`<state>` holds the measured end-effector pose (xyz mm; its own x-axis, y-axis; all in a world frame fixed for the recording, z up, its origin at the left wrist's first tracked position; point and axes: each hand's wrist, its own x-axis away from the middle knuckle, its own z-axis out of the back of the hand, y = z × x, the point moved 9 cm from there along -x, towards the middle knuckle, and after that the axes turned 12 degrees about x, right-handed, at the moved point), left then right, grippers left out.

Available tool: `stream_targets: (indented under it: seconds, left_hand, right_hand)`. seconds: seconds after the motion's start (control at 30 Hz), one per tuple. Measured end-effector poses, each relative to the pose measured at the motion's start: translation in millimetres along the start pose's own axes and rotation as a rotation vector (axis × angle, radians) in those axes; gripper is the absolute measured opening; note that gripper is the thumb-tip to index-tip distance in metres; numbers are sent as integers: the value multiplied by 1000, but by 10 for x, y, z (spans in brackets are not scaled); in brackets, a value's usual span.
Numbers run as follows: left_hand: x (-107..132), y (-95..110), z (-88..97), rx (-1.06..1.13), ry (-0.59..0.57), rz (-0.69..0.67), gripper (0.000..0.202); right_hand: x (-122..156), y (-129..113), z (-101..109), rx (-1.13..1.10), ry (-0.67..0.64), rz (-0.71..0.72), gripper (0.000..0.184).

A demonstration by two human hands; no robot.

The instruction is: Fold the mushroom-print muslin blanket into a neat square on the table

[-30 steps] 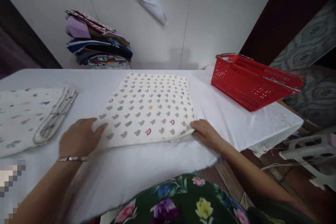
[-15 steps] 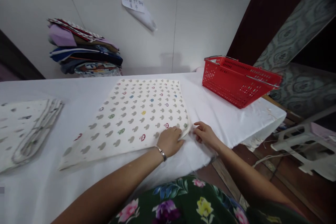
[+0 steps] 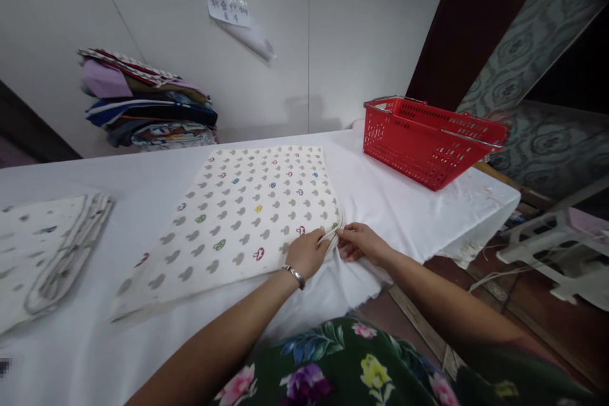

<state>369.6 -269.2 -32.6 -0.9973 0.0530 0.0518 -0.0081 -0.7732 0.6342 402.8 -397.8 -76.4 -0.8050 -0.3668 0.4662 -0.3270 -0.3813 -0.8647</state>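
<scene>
A white cloth with a mushroom print [image 3: 252, 216] lies folded in layers on the white-covered table [image 3: 380, 203]. At its near right corner, my left hand [image 3: 307, 254] is closed on the edge, with a silver bracelet on that wrist. My right hand [image 3: 362, 243] pinches the same corner from the right, its thumb and index finger on the layered edges. The corner is slightly lifted between both hands. Parts of the fingertips are hidden by the fabric.
Another folded printed cloth [image 3: 52, 254] lies at the left. Against the wall stands a stack of folded fabrics [image 3: 152, 101]. A red basket [image 3: 428, 143] sits at the back right. Beyond the table's right end is a white stool [image 3: 561, 247] on the floor.
My right hand has moved left from beside the cloth and now grips its corner. The corner's layers are raised and bunched between my hands. The view has shifted slightly.
</scene>
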Motion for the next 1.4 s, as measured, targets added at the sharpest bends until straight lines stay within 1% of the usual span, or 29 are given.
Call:
stream_targets:
  seconds: [0.13,0.33,0.4,0.57,0.7,0.77,0.83,0.9,0.97,1.0,1.07,1.17,1.27,1.4]
  left_hand:
    - [-1,2,-17,-10,14,-18,22]
    - [2,-18,44,34,71,-29,21]
    - [8,-18,55,47,75,-28,22]
    - [34,42,11,12,66,-77,20]
    - [33,44,6,0,76,-83,18]
    - [29,35,49,18,73,-65,18]
    - [37,54,144,37,100,-58,19]
    - [60,124,261,28,162,-92,20]
    - [84,228,299,-20,189,-160,20]
    - [89,272,266,-45,170,-192,19]
    - [86,309,140,-61,93,-218,18]
    - [67,275,-5,27,16,-198,21]
    - [54,234,-37,129,-9,-173,26]
    - [49,213,-21,156,-3,-160,34]
  right_hand:
    - [-9,-16,-13,-2,2,-15,17]
    - [7,8,-33,-148,-60,23,13]
    - [13,21,-17,-161,-58,27,12]
    - [-14,49,-8,-31,-52,-26,8]
    - [-54,26,6,75,-25,-39,16]
    - [-45,17,6,57,-19,-32,14]
    - [-12,-2,-6,-29,-28,0,12]
    - [37,-33,-18,-122,-40,53,12]
    - [81,-45,-33,-166,-50,85,14]
    - [96,-41,-42,-170,-52,87,14]
    - [108,-29,-66,-169,-61,81,15]
    - [106,-32,-95,-170,-71,87,15]
    - [99,-37,-109,-182,-73,99,15]
    - [88,-30,-136,-190,-92,121,21]
